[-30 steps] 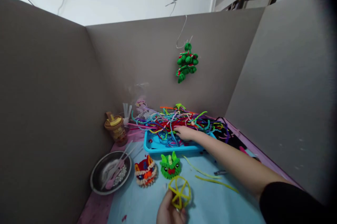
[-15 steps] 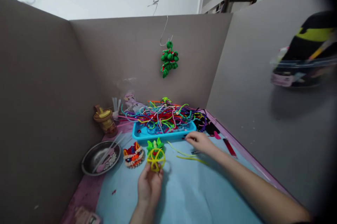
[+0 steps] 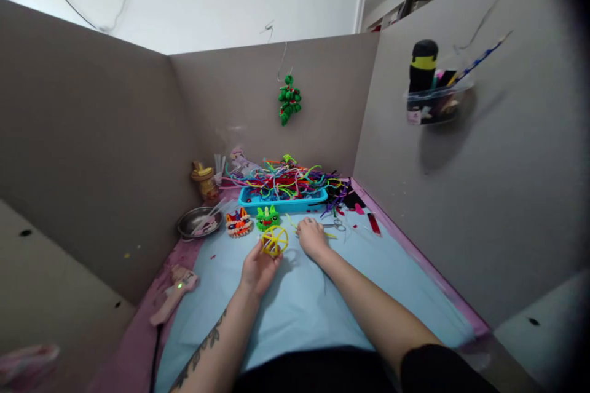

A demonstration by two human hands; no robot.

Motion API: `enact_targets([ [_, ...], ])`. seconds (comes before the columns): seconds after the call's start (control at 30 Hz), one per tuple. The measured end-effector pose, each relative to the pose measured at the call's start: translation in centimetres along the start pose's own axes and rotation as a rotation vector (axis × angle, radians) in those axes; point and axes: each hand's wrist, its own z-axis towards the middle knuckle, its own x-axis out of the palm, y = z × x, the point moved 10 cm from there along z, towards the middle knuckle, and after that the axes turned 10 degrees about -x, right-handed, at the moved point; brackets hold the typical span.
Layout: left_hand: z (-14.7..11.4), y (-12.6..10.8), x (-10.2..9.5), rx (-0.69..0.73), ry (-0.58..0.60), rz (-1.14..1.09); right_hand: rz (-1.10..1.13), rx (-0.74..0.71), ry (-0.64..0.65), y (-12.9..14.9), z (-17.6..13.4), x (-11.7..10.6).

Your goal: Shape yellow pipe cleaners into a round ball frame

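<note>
right hand [image 3: 313, 239] has left the blue tray [image 3: 286, 206]: a second ago in among the pipe cleaners [image 3: 295, 181], half a second ago just off the tray's near side, now down by the blue mat [image 3: 290, 319] at 3 o'clock of the yellow frame [image 3: 275, 240], over the loose yellow strips [image 3: 332, 235]. its fingers look bunched, tips low; can't tell if they pinch a strip. left hand [image 3: 259, 270] same grip as before: thumb and fingers pinching the spoked frame at its near edge, held up off the mat. scissors [image 3: 340, 225] just beyond right hand, its 2 o'clock. from the frame: tray at 12, green animal head [image 3: 268, 221] at 11, red animal head [image 3: 239, 222] at 10, neither being handled. reads as: tray reach over, work now back at frame and strips; frame looks like bare spokes so far.
</note>
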Motion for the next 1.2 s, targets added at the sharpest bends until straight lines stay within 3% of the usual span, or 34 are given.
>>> enact_targets([
  [0.1,-1.6,1.1,-0.1,-0.031,0.065,0.016,0.057,-0.060,-0.142,2.2,-1.9,-1.7],
  [0.2,-2.2,1.0,-0.5,0.041,0.084,0.074,0.189,-0.099,-0.181,3.4,-3.4,-1.7],
  [0.3,-1.8,0.1,-1.6,0.146,0.036,0.128,0.302,-0.106,-0.231,3.2,-3.9,-1.3],
  [0.47,-1.3,-0.9,-3.0,0.220,-0.073,0.163,0.412,-0.260,-0.384,3.8,-4.3,-2.0],
  [0.63,-1.5,-0.9,-2.6,0.218,-0.081,0.204,0.473,-0.358,-0.423,5.0,-5.0,-2.6],
  [0.93,-1.4,-1.0,-2.0,0.235,-0.044,0.249,0.579,-0.345,-0.511,4.5,-5.5,-3.9],
  [1.2,-1.5,-0.4,-0.5,0.227,0.042,0.380,0.713,-0.434,-0.470,6.2,-6.2,-5.0],
])
